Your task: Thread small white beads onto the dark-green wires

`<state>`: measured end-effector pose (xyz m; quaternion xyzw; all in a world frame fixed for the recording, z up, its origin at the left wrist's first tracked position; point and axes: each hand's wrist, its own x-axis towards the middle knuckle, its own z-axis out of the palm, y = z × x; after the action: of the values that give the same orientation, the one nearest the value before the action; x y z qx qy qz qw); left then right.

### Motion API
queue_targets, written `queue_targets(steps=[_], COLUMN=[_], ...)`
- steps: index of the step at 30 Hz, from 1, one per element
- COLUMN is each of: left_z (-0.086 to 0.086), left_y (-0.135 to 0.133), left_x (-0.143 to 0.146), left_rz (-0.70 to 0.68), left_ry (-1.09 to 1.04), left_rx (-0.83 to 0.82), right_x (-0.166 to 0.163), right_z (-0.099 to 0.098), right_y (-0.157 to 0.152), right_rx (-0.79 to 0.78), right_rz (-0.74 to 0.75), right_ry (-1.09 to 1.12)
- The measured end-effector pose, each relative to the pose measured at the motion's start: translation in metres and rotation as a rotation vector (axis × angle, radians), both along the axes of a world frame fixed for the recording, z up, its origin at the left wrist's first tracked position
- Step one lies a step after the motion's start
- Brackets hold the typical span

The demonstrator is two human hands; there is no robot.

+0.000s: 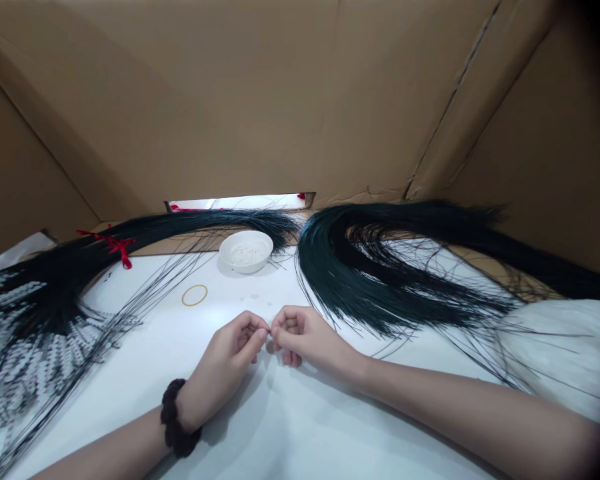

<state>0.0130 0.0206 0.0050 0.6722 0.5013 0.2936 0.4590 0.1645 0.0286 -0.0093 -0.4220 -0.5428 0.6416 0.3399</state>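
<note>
My left hand [240, 347] and my right hand [303, 337] meet over the white table [250, 433], thumb and forefinger pinched on each. Between the fingertips is something tiny and dark, too small to name. A dark, bumpy band circles my left wrist. Just beyond the hands stands a white bowl [230, 257] with small pale bits in it. To its left lies a thin yellow ring [195, 305], like a rubber band. A thick bundle of dark green strands [325, 267] curves across the table beyond my right hand.
At left, a dark strand bundle [50, 273] tied with red ribbon [117, 245] fans into white, bead-like ends [45, 367]. A whitish plastic bag [570, 347] sits at right under stray strands. Cardboard walls [240, 100] enclose the table, with a low slot at the back.
</note>
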Motion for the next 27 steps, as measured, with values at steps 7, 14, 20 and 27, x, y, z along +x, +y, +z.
queue_targets(steps=[7, 14, 20, 27], left_z=[-0.0028, -0.0085, -0.0094, -0.0097], left_y=[0.0014, 0.0075, 0.0069, 0.0081], left_x=[-0.0015, -0.0055, -0.0066, -0.0060], left_rz=[-0.013, -0.046, -0.063, -0.056], left_ry=[-0.115, -0.279, -0.311, -0.339], left_rx=[-0.051, -0.154, -0.198, -0.234], right_x=[-0.0004, 0.0004, 0.0001, 0.0000], right_z=[0.0040, 0.0067, 0.0072, 0.0071], right_y=[-0.0012, 0.0006, 0.0011, 0.0005], right_rx=[-0.013, -0.044, -0.055, -0.061], right_rz=[-0.010, -0.007, -0.007, -0.023], right_ry=[-0.027, -0.076, -0.075, -0.061])
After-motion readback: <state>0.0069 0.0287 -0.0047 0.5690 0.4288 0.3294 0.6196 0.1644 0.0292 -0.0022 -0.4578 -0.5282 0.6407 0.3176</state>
